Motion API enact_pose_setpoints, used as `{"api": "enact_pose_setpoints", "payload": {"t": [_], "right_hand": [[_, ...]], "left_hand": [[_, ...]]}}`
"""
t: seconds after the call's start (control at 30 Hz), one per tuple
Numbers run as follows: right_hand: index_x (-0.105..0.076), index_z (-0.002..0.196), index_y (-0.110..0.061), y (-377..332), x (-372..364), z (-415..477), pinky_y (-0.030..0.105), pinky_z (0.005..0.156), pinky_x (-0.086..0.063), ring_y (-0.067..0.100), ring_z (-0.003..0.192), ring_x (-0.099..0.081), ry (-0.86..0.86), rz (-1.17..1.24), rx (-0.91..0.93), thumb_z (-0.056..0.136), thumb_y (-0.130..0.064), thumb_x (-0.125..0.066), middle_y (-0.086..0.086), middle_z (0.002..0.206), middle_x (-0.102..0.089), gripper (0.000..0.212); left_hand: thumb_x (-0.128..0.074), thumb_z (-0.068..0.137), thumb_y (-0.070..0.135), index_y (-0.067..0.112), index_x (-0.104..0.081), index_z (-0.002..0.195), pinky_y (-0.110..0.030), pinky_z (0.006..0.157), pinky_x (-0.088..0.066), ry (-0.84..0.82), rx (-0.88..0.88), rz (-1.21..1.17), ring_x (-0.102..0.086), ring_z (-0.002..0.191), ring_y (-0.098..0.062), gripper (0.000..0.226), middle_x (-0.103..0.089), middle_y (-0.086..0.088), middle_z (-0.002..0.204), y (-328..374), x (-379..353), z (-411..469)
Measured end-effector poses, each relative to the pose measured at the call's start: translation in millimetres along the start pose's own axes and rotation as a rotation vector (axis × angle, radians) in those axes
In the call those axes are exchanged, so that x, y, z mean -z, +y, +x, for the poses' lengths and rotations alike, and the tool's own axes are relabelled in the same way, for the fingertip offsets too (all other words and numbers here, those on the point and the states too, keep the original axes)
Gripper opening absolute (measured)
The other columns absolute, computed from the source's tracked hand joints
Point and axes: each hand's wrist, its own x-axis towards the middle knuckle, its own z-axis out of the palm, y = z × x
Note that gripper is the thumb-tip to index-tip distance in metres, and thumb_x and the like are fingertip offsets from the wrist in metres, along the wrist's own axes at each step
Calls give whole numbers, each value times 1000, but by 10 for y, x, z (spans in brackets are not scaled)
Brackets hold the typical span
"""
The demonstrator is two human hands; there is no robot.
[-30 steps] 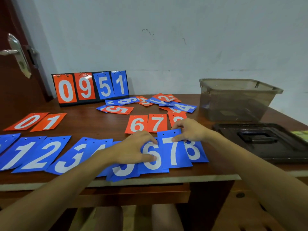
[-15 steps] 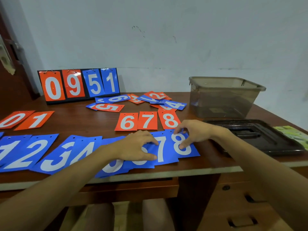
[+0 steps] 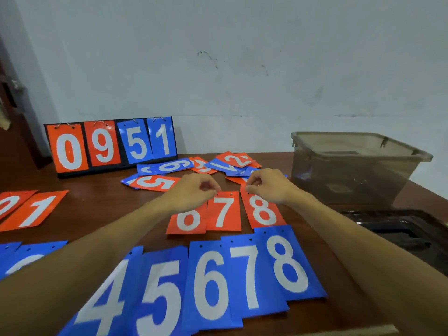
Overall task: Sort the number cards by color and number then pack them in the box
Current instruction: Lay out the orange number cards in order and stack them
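We take the orange 7 card (image 3: 224,212) as our mark; it lies flat on the wooden table (image 3: 101,204). Touching its left edge lies the orange 6 card (image 3: 188,221), and just to its right, tilted a little, the orange 8 card (image 3: 263,210).

The left hand (image 3: 194,192) is at the 7's upper left corner, over the top of the 6, with fingers curled in and thumb close to forefinger. The right hand (image 3: 269,187) is at the 7's upper right, over the top corner of the 8, curled in the same narrow way. We cannot tell whether either hand pinches a card or only touches it.

Nearer to us than the 7 runs an overlapping row: blue 4 card (image 3: 104,299), blue 5 card (image 3: 160,292), blue 6 card (image 3: 211,284), blue 7 card (image 3: 252,275) and blue 8 card (image 3: 288,263). Well to the left of the 7 lie the orange 1 card (image 3: 34,209) and the orange 0 card (image 3: 9,202), side by side.

Just behind the 7 sits a loose pile of cards (image 3: 232,163), orange and blue mixed. Behind it and to the left, a scoreboard stand (image 3: 111,146) showing 0 9 5 1 stands by the wall. Behind and to the right of the 7 stands the translucent plastic box (image 3: 358,141), open on top. Right of the 7, a black lid (image 3: 400,226) lies flat.
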Motion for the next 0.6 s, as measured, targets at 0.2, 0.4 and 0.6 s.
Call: {"api": "enact_pose_setpoints", "payload": {"t": [0.2, 0.4, 0.6], "right_hand": [[-55, 120, -7, 368, 15, 640, 33, 87, -44, 27, 108, -55, -3, -176, -170, 90, -35, -59, 12, 121, -58, 41], [-40, 134, -15, 749, -146, 1053, 43, 100, -40, 28, 119, -48, -113, -291, -374, 77, -56, -65, 10, 134, -46, 75], [-38, 136, -18, 868, -208, 1201, 46, 104, -32, 32, 129, -38, -90, -256, -476, 66, -67, -70, 13, 141, -38, 92]], "left_hand": [[-48, 93, 29, 11, -69, 97, -27, 78, -48, -69, 105, 134, -58, 88, -12, 27, -67, -3, 98, -198, -10, 733], [-47, 96, 33, 4, -66, 83, -31, 66, -40, -139, 176, 212, -55, 77, -21, 37, -64, -13, 85, -362, -395, 1317], [-66, 82, 41, 11, -55, 56, -35, 69, -41, 54, 228, 183, -55, 83, -32, 40, -64, -22, 86, -416, -729, 1646]]}}
